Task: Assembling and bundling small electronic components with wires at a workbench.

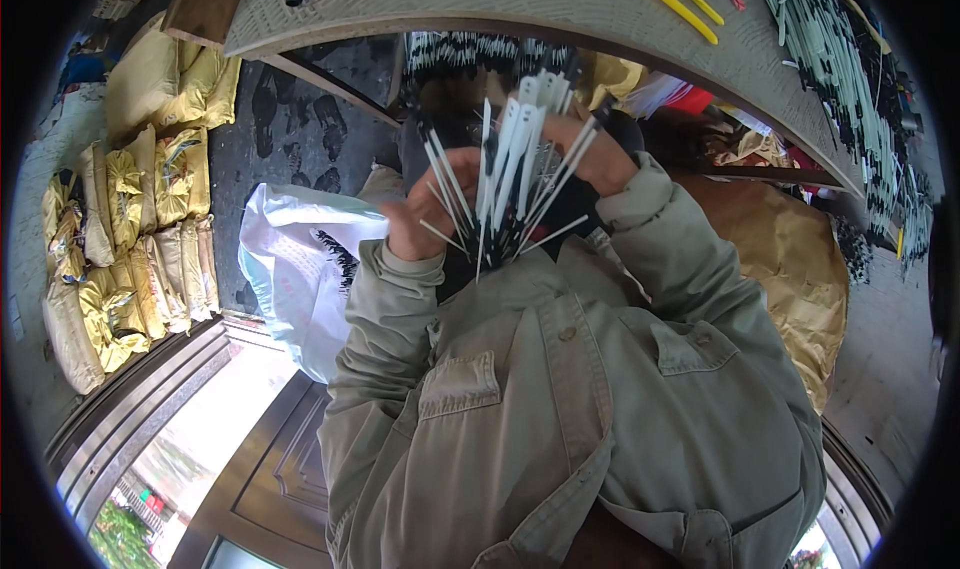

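In front of my chest is a fanned bundle of thin white strips with black ends (515,154). The strips point in several directions, some sticking out low toward my jacket. My left hand (436,207) is closed around the left side of the bundle, its fingertips hidden among the strips. On the other side my right hand (592,155) curls round the bundle, its fingers partly covered and a little blurred. What kind of strips these are I cannot tell.
A worktable (480,9) curves across the far side, bearing yellow-handled pliers (675,4) and a heap of similar strips (840,89). A white sack (310,259) stands at my left, beyond it stacked yellow-brown packages (135,239). Large brown paper wrapping (785,269) lies at right.
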Tool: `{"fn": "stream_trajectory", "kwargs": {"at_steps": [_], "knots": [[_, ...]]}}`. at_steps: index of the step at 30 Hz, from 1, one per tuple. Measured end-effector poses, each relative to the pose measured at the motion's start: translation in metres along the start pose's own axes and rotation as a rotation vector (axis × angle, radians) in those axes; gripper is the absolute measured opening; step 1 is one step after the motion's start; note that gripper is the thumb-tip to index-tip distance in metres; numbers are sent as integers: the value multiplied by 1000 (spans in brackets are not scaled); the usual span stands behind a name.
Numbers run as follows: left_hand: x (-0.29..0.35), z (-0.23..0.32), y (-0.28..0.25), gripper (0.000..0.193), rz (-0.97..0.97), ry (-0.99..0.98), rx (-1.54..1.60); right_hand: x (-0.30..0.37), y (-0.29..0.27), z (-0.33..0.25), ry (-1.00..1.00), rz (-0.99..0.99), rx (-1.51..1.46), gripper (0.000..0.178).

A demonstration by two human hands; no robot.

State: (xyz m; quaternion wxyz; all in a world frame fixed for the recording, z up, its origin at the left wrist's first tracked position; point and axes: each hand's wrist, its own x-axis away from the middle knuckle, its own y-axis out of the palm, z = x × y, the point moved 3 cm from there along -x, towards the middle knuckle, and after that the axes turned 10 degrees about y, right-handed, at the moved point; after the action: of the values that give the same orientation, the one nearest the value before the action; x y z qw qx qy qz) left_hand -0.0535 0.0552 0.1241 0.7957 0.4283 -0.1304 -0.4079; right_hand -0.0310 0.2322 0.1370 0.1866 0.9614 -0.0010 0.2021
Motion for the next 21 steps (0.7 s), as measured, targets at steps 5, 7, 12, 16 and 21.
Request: {"fn": "stream_trajectory", "kwargs": {"at_steps": [5,7,12,16,21], "knots": [[2,-9,-25,109,138,2,-275,-4,0,-2,-52,-22,78,32],[0,-9,-27,108,53,36,-171,-3,3,-3,-15,-63,41,28],[-9,-3,5,68,-503,184,-55,21,33,-12,12,-178,212,13],[15,4,-8,32,-382,256,-210,36,50,-15,2,-163,209,21],[29,12,-8,40,-337,95,-493,45,59,-21,-130,-185,310,18]]}}
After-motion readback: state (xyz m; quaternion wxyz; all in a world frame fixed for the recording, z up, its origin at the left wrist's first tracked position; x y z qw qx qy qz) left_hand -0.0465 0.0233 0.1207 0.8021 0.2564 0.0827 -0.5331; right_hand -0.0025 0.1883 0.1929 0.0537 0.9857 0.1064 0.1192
